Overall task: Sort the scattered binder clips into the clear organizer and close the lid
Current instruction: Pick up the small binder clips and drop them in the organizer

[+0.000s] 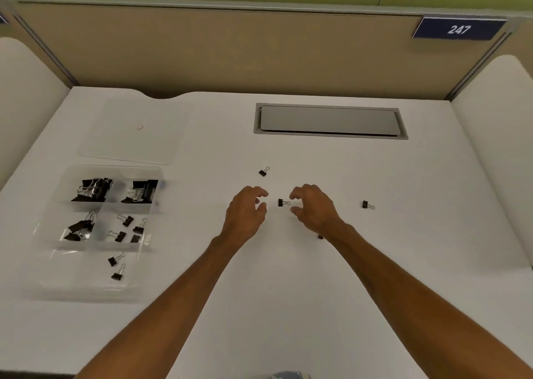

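Binder clip [283, 202] lies on the white desk [288, 292] between our left hand [248, 209] and right hand [313, 205]; both have fingers loosely curled and we hold nothing. The clear organizer [72, 280] stands well left, its lid [132, 130] open behind it.

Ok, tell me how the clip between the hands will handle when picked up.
The clip is tiny beside the right hand, so probably very light. Its black body looks rigid; the wire handles may swing. On the smooth table it would likely skid, not roll.
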Tool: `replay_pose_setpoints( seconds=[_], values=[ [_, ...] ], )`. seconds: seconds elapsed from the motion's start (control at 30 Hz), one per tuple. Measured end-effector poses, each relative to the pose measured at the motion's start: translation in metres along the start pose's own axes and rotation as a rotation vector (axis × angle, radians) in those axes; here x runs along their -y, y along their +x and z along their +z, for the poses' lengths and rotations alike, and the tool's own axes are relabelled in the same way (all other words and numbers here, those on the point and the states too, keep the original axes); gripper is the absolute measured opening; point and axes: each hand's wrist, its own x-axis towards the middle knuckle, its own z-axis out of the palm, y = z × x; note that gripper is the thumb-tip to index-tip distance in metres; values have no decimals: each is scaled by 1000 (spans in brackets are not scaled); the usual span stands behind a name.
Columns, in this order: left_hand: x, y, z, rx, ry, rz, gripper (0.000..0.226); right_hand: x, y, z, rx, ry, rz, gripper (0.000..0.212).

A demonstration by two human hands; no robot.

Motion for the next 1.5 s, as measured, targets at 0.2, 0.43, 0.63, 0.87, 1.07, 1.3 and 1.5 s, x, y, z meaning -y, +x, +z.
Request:
replay_pose_setpoints(
  seconds=[0.2, 0.43, 0.63, 0.87, 1.07, 1.3, 1.5],
  values=[
    [10, 11, 5, 3, 0, -67, 24, 1, 35, 16, 69, -18, -34, 35],
    [11, 36, 3, -44, 69, -104, 25, -5, 48, 29, 39, -104, -154, 26],
    [7, 71, 14, -80, 103, -158, 41, -11, 45, 21, -29, 234, -48, 14],
    [7, 107, 27, -68, 306, -144, 52, -15, 18, -2, -80, 892, 282, 11],
    [4, 108, 32, -161, 383, -102, 29, -18, 4, -9, -90, 1015, 357, 10],
    [-4, 82, 20, -182, -82, -241, 11, -10, -14, -18, -92, 1204, 410, 17],
    [-18, 16, -1, -159, -680, -422, 14, -1, -40, -25, -74, 1350, 462, 28]
  ],
)
